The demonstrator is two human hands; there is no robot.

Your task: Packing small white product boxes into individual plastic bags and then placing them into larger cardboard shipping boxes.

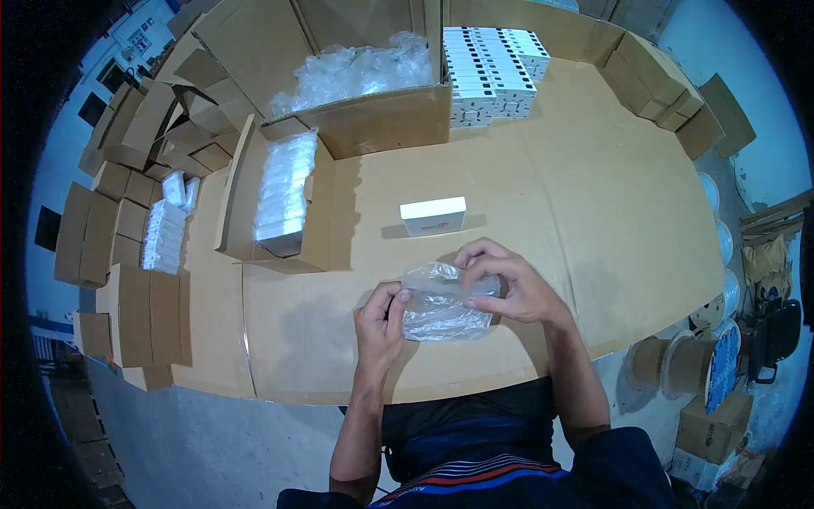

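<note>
Plastic, clear and crinkled, forms the small bag held just above the near part of the cardboard-covered table, between both hands. Something pale seems to sit inside it, though the wrinkled film blurs the shape too much to be sure. The left hand grips the bag's left edge, thumb and fingertips pinched together on the film, the other fingers curled in. The right hand comes over the top right of the bag, fingers bent and closed on its upper edge, thumb tucked beneath.

Just beyond the hands, apart from them, a small white box lies flat on the cardboard. Farther back a block of white boxes stands stacked in neat rows. Left of that stack, a large open carton holds a heap of clear bags. In front of it, toward the left, a narrower open carton contains a row of bagged white items. More bagged items rest among folded brown cartons at the far left edge. Off the table to the right, cable spools stand on the floor.
</note>
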